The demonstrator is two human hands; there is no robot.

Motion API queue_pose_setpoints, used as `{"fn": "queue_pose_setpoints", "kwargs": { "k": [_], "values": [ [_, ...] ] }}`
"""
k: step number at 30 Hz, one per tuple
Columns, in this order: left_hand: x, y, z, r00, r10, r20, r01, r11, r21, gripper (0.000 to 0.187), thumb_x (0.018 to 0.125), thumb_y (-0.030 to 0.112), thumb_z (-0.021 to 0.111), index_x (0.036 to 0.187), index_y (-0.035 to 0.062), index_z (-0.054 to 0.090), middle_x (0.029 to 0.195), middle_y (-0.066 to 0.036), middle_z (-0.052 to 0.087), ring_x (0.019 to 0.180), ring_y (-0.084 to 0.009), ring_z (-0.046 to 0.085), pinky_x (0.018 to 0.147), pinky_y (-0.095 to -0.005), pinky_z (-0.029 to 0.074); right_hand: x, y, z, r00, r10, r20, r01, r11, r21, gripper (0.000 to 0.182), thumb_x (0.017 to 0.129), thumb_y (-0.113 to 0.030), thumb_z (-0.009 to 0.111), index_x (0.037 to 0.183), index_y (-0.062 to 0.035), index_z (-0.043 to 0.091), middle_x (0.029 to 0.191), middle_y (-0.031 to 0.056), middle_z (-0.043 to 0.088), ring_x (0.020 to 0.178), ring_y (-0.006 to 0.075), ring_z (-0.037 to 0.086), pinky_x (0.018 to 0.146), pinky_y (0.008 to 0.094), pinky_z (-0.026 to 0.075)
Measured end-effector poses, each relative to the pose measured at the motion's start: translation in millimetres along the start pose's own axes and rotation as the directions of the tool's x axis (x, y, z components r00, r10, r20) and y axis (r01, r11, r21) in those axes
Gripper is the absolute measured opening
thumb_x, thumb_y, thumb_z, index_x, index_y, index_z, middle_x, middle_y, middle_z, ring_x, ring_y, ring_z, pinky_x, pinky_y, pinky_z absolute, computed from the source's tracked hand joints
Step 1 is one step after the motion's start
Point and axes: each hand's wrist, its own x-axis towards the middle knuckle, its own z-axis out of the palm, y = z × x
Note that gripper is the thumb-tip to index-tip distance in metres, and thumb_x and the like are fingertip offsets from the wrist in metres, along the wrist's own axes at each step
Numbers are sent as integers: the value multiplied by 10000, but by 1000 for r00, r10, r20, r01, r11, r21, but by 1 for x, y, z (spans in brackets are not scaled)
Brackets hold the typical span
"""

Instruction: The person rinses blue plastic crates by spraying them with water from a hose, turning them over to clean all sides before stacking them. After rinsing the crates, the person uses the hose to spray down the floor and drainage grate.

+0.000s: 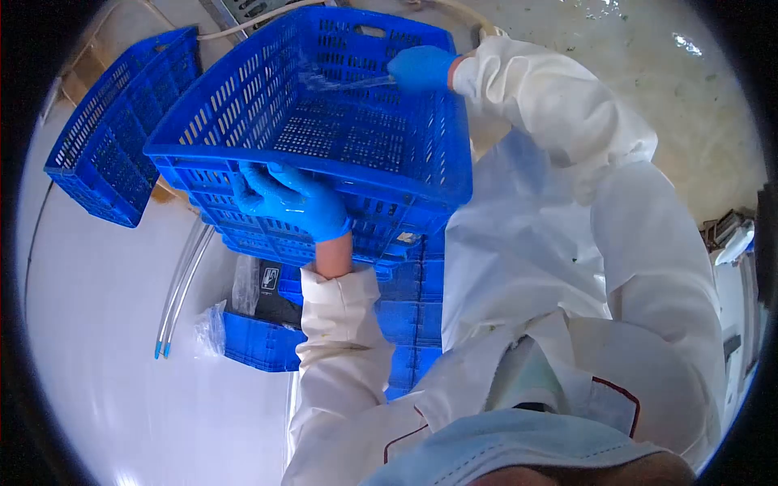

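Observation:
A large blue perforated crate (348,174) is tilted with its open top toward the camera. My left hand (296,202), in a blue glove, is wrapped over its near rim. At the crate's upper right side, my gloved right hand (421,68) is closed over the opening. A pale, blurred streak, like a thin water jet, runs leftward from its fingers into the crate; what the hand holds is hidden.
Another blue crate (121,130) stands at the left. Blue crates (401,312) lie below the held one, beside clear plastic (211,328). A pale hose (259,18) crosses the top, and wet floor (648,89) shows at the upper right.

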Motion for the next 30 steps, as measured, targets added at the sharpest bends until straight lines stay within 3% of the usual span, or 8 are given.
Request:
{"fn": "queue_pose_setpoints", "kwargs": {
  "k": [11, 14, 17, 20, 23, 26, 29, 30],
  "values": [
    [-2, -6, 1, 999, -6, 39, 6, 1000, 7, 450, 896, 319, 362, 1177, -26, 429, 1123, -244, 341, 1035, -365, 363, 879, -463, 304, 20, -9, 14, 989, 148, 25, -149, 989, 22, 211, 712, -169, 508, 828, -37, 624, 818, 201, 602, 758, 373, 584, 651, 454, 463],
    [-2, -8, 2, 1000, 17, 4, -17, 1000, 1, 452, 894, 329, 361, 1156, -30, 445, 1091, -249, 368, 1010, -369, 380, 868, -464, 307, 13, -9, 15, 996, 91, 17, -91, 995, 31, 188, 677, -126, 523, 796, -34, 636, 788, 192, 607, 725, 360, 589, 631, 438, 468],
    [-2, -9, 4, 999, 29, -23, -29, 1000, 5, 466, 893, 349, 358, 1134, -36, 461, 1060, -257, 395, 977, -373, 401, 849, -467, 318, 7, -14, 8, 984, 65, 168, -69, 997, 17, 189, 694, -136, 521, 813, -50, 640, 802, 184, 610, 753, 354, 591, 652, 440, 471],
    [-2, -6, -1, 999, 3, 43, -3, 1000, -7, 487, 900, 365, 330, 1180, -22, 428, 1106, -244, 347, 1026, -361, 370, 876, -469, 305, 8, 5, 36, 972, -1, 236, 23, 995, -92, 197, 709, -157, 520, 832, -67, 645, 814, 174, 613, 767, 348, 593, 662, 436, 477],
    [-1, -4, 2, 1000, 13, 10, -13, 1000, -28, 493, 897, 374, 338, 1160, -30, 444, 1080, -247, 376, 1006, -363, 386, 866, -468, 311, 12, 48, 90, 969, 65, 240, -4, 969, -246, 211, 729, -189, 512, 847, -81, 650, 832, 157, 619, 774, 340, 596, 664, 426, 482],
    [-2, -5, 5, 999, 21, -37, -22, 999, -25, 490, 892, 371, 356, 1127, -42, 473, 1045, -256, 422, 974, -368, 410, 850, -464, 315, 14, 43, 72, 966, 171, 193, -104, 943, -316, 210, 745, -192, 501, 854, -95, 652, 861, 142, 621, 781, 328, 597, 670, 412, 485],
    [-2, -3, 5, 1000, 10, -12, -11, 999, -39, 495, 893, 375, 354, 1140, -41, 463, 1065, -252, 398, 987, -365, 398, 852, -459, 318, 5, 18, 48, 973, 195, 122, -182, 977, -111, 183, 735, -163, 513, 836, -102, 652, 857, 131, 623, 781, 319, 598, 671, 400, 488],
    [-1, -5, 4, 1000, 7, 11, -7, 999, -41, 500, 893, 376, 354, 1150, -42, 452, 1080, -249, 379, 998, -364, 387, 853, -457, 321, 6, 17, 59, 985, 140, 105, -128, 985, -113, 178, 728, -160, 518, 831, -102, 650, 849, 130, 623, 777, 320, 598, 669, 400, 487]
  ]
}}
